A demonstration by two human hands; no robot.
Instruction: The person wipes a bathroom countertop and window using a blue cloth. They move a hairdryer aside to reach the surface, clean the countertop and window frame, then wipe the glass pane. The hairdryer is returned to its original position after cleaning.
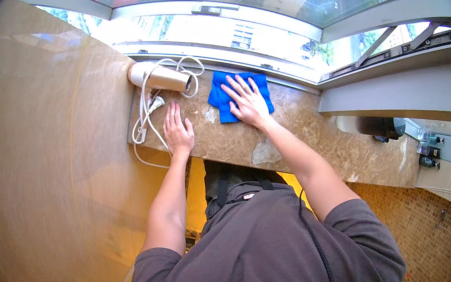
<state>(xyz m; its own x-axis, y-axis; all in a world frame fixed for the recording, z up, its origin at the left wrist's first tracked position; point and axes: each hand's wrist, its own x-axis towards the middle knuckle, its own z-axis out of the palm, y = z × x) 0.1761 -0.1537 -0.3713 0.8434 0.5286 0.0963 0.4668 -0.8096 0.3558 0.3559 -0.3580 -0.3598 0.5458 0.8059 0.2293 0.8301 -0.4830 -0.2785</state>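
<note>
My right hand [249,103] lies flat, fingers spread, on a folded blue cloth [218,94]. The cloth rests on a brown marble ledge [225,141] close to the window frame. Further left, my left hand [177,130] is laid on the same ledge, fingers extended and thumb apart, holding nothing. A hair dryer [163,78] with a white and gold-toned body lies just beyond that hand. Its white cord [144,105] loops around it, and part of the cord hangs over the ledge's front edge beside my left wrist. The white plug [156,103] sits near my left fingertips.
A window with a metal frame [212,49] runs along the back, its opened pane carried on a hinge arm [377,46] at right. A glossy stone wall [44,159] bounds the left. A dark cylindrical object [376,127] and several bottles [429,160] stand at the far right.
</note>
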